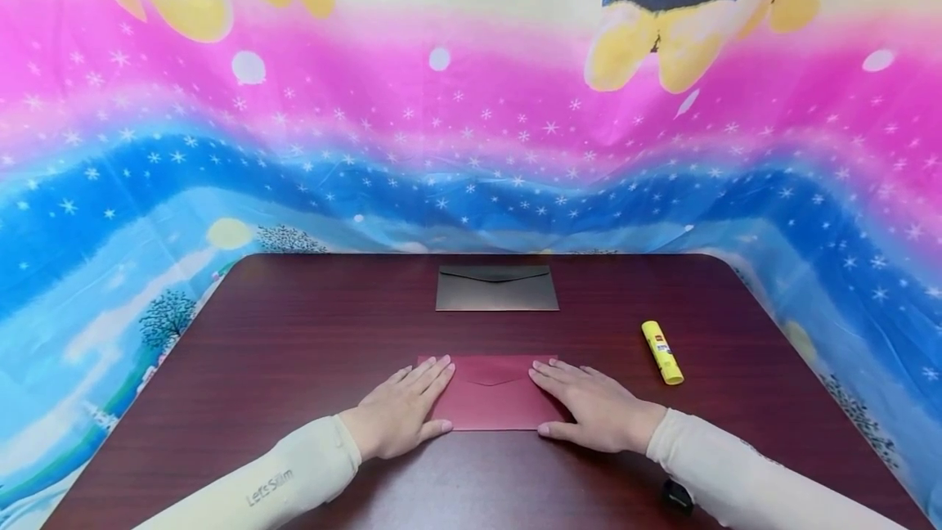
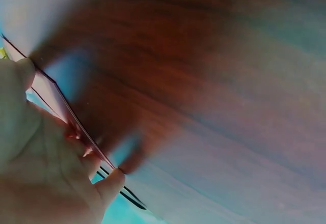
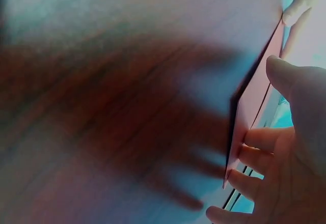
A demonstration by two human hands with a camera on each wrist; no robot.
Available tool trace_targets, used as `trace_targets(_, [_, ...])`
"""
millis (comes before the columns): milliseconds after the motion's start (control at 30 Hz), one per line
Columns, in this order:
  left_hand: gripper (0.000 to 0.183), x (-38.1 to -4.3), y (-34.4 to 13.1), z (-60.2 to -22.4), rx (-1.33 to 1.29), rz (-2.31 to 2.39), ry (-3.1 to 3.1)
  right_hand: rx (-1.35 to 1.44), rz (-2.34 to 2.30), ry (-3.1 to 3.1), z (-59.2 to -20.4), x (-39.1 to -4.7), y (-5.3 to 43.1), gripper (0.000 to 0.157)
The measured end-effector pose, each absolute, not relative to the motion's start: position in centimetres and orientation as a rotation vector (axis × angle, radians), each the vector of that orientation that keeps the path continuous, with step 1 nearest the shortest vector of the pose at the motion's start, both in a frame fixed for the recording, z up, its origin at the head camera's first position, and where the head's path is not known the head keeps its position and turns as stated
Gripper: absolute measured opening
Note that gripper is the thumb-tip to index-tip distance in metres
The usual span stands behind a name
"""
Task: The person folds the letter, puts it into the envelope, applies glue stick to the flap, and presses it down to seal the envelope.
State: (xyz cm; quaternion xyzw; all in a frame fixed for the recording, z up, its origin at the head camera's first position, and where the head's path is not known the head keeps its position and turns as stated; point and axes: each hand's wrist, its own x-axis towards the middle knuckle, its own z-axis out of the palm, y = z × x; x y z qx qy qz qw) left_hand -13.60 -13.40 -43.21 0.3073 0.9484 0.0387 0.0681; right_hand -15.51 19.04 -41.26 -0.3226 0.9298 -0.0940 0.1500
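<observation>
A red envelope (image 1: 491, 409) with its pointed flap folded down lies flat on the dark wooden table. My left hand (image 1: 403, 409) rests on its left end, fingers stretched out and the thumb near the lower left corner. On the opposite end lies my right hand (image 1: 592, 407), its fingers also straight and its thumb by the lower right corner. Both wrist views show the red envelope edge-on, with the fingertips of the left hand (image 2: 56, 147) and the right hand (image 3: 285, 147) touching it.
Behind the red envelope, a dark grey envelope (image 1: 497, 293) lies near the table's far edge. A yellow glue stick (image 1: 662, 352) lies to the right, beyond the right hand. A printed cloth (image 1: 471, 145) hangs around the table (image 1: 331, 334) at the back and sides.
</observation>
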Motion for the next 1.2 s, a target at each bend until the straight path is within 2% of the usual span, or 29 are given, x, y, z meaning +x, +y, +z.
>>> trace_targets(267, [0.075, -13.9, -13.7, -43.5, 0.947, 0.138, 2.880, -0.945, -0.293, 2.651, -41.4, -15.6, 18.7, 0.079])
trace_targets(567, [0.065, -13.2, -13.2, -43.1, 1.009, 0.239, 2.903, -0.914, -0.383, 2.602, -41.0, -15.1, 18.9, 0.081])
trace_targets(1200, [0.061, -9.3, -12.1, -42.9, 1.082, 0.180, 2.930, -1.198, -0.245, 2.698, -41.5, -10.3, 19.4, 0.073])
